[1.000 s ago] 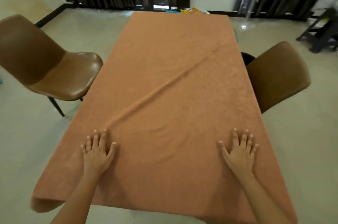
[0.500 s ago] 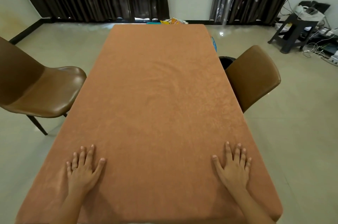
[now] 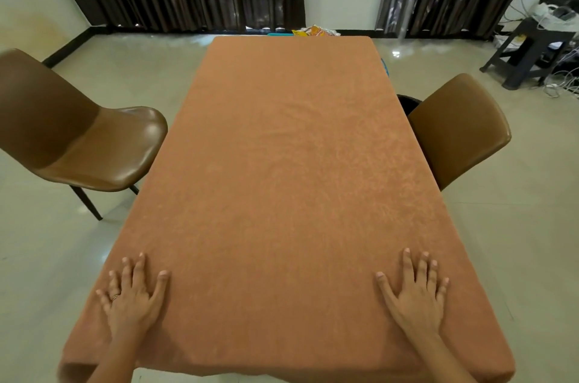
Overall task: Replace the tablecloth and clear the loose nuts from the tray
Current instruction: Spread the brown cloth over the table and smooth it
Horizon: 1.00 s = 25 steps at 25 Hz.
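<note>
Diagonal crease gone since 1 s ago, tablecloth (image 3: 291, 182) now flat over the table, left hand (image 3: 133, 298) and right hand (image 3: 413, 298) splayed palm-down at its near end; uneven drag could re-wrinkle it

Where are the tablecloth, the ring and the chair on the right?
tablecloth (image 3: 282, 194), head view, bare middle of the cloth
ring (image 3: 115, 297), head view, band on a left hand finger
right chair (image 3: 460, 126), head view, middle of its backrest
</note>
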Available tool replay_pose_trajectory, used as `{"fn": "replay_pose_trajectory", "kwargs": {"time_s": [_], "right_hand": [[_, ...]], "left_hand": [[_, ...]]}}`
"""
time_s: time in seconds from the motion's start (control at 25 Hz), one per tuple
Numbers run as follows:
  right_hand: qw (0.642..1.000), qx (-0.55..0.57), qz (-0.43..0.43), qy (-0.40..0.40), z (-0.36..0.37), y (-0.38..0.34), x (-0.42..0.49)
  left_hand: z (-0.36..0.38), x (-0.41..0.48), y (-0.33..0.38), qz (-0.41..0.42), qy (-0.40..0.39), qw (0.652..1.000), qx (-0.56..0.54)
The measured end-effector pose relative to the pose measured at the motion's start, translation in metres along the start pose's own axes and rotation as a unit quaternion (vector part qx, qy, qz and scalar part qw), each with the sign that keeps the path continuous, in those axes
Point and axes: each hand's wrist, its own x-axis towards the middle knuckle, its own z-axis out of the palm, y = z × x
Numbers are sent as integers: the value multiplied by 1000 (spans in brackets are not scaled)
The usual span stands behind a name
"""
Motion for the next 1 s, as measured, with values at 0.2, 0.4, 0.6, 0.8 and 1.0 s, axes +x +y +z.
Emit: {"fn": "replay_pose_trajectory", "kwargs": {"time_s": [0.2,0.4,0.6,0.8,1.0], "right_hand": [[994,25,-109,0,-1,-43,-8],[965,-3,-255,-59,24,-95,-46],[946,18,-316,-65,29,-145,-55],[934,20,-345,-90,40,-208,-43],[928,23,-364,-78,46,-234,-55]], "left_hand": [[-9,9,-8,-72,44,995,-51],[-3,8,-18,-79,44,995,-39],[-3,5,-18,-75,60,994,-44],[0,5,-19,-72,73,994,-33],[-1,6,-20,-69,80,994,-38]]}}
